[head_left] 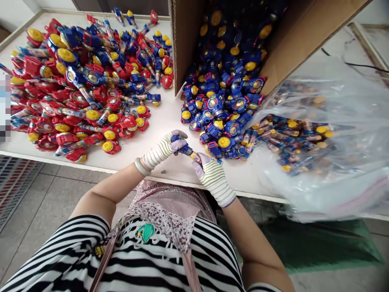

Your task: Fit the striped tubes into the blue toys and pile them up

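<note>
Blue plastic toy point(183, 146) is held above the near edge of the white bench point(170, 121), a striped tube section angled down and right from its body. Left hand point(164, 147) is clamped around the blue body, with the forearm angled in from the lower left and a pale bangle point(142, 166) on the wrist. Right hand point(212, 178) is closed on the tube end, its forearm raised from the lower right. Hands are close together on the toy, both in striped knit gloves point(215, 182). Large pile of red toys point(69, 93) is spread over the far left of the bench. Pile of blue toys point(221, 101) is spilled from a tilted cardboard box point(182, 40) at the far edge, reaching almost to the right hand. Transparent plastic bag point(334, 121) is heaped at the right end of the bench, with more toys inside. Person's striped top point(146, 259) and patterned apron point(161, 211) are seen below. Middle of the held toy is partly covered by fingers, bagged toys are hard to make out through the plastic, top of the box is cut off by the frame, and the far left edge is pixelated
</note>
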A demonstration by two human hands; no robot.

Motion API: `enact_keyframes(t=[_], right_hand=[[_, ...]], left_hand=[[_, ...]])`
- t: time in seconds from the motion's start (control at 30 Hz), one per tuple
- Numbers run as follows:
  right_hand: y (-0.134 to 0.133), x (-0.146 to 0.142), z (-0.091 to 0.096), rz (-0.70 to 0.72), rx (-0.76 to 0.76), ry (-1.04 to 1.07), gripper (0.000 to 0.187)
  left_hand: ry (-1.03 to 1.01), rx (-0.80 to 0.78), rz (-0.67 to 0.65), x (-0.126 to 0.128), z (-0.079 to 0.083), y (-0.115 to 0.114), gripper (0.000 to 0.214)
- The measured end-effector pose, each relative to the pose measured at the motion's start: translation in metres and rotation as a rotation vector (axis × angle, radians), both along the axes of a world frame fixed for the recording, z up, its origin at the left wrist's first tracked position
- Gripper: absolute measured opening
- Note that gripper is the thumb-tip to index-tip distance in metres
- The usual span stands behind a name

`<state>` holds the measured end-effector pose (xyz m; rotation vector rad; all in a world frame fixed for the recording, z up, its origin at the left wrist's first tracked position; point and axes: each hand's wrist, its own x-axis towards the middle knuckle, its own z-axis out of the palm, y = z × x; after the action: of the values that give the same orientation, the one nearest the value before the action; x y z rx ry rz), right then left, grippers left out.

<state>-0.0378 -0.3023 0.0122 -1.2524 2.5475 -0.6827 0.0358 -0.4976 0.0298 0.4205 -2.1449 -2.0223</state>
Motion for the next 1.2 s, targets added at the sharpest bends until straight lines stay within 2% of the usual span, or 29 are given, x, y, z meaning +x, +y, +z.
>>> enact_keyframes(t=[0.07, 0.13, 0.17, 0.23, 0.3, 0.33, 0.37, 0.4, 0.5, 0.53, 0.57, 0.67, 0.7, 0.73, 0.77, 0.87, 0.93, 0.97, 1.03, 1.1, 1.17, 1.2], right_hand=[[0.003, 0.002, 0.002, 0.011, 0.030, -0.012, 0.040], [0.008, 0.006, 0.001, 0.002, -0.043, -0.102, 0.040], [0.010, 0.008, -0.001, -0.009, -0.114, -0.206, 0.043], [0.013, 0.011, -0.006, -0.003, -0.249, -0.551, 0.056], [0.014, 0.012, -0.011, 0.035, -0.302, -0.921, 0.071], [0.014, 0.011, -0.012, 0.038, -0.300, -1.008, 0.076], [0.013, 0.010, -0.011, 0.022, -0.285, -0.993, 0.076], [0.013, 0.009, -0.010, -0.014, -0.266, -0.886, 0.074], [0.012, 0.010, -0.005, -0.124, -0.224, -0.474, 0.062], [0.012, 0.012, -0.004, -0.125, -0.228, -0.468, 0.059], [0.014, 0.014, -0.004, -0.108, -0.242, -0.561, 0.057], [0.018, 0.020, -0.009, 0.009, -0.250, -1.093, 0.062], [0.019, 0.020, -0.010, 0.028, -0.241, -1.198, 0.065], [0.019, 0.019, -0.011, 0.024, -0.236, -1.204, 0.066], [0.019, 0.017, -0.011, -0.001, -0.234, -1.110, 0.065], [0.018, 0.012, -0.006, -0.100, -0.190, -0.566, 0.057], [0.017, 0.015, -0.004, -0.090, -0.173, -0.383, 0.054], [0.017, 0.017, -0.005, -0.065, -0.182, -0.409, 0.055], [0.016, 0.021, -0.010, -0.012, -0.186, -0.611, 0.057], [0.012, 0.019, -0.017, 0.020, -0.154, -0.788, 0.058], [0.008, 0.008, -0.023, 0.042, -0.194, -0.758, 0.055], [0.008, 0.000, -0.025, 0.053, -0.248, -0.670, 0.054]], left_hand=[[-0.024, -0.074, -0.054, -0.002, 0.003, -0.003, 0.036], [-0.022, -0.116, -0.123, -0.002, 0.006, -0.004, 0.034], [0.003, -0.121, -0.154, -0.001, 0.007, -0.004, 0.033], [0.112, -0.131, -0.190, 0.003, 0.008, -0.002, 0.034], [0.227, -0.169, -0.212, 0.006, 0.007, 0.001, 0.038], [0.245, -0.199, -0.210, 0.006, 0.006, 0.002, 0.039], [0.227, -0.231, -0.190, 0.006, 0.006, 0.002, 0.039], [0.177, -0.255, -0.160, 0.005, 0.005, 0.003, 0.038], [0.004, -0.240, -0.069, 0.002, 0.006, 0.003, 0.031], [-0.003, -0.212, -0.070, 0.002, 0.007, 0.003, 0.031], [0.021, -0.177, -0.090, 0.002, 0.007, 0.002, 0.032], [0.189, -0.120, -0.192, 0.004, 0.005, 0.000, 0.040], [0.213, -0.118, -0.220, 0.004, 0.002, -0.001, 0.042], [0.204, -0.129, -0.230, 0.002, 0.000, -0.001, 0.042], [0.167, -0.148, -0.223, 0.001, -0.003, -0.002, 0.041], [0.015, -0.166, -0.141, -0.004, -0.009, 0.001, 0.031], [-0.027, -0.126, -0.120, -0.001, -0.010, 0.005, 0.030], [-0.027, -0.093, -0.125, 0.002, -0.010, 0.008, 0.031], [0.004, -0.025, -0.147, 0.009, -0.012, 0.011, 0.035], [0.034, 0.017, -0.185, 0.011, -0.011, 0.005, 0.040], [0.042, -0.020, -0.170, 0.008, -0.002, -0.019, 0.043], [0.061, -0.066, -0.074, 0.005, 0.008, -0.040, 0.043]])
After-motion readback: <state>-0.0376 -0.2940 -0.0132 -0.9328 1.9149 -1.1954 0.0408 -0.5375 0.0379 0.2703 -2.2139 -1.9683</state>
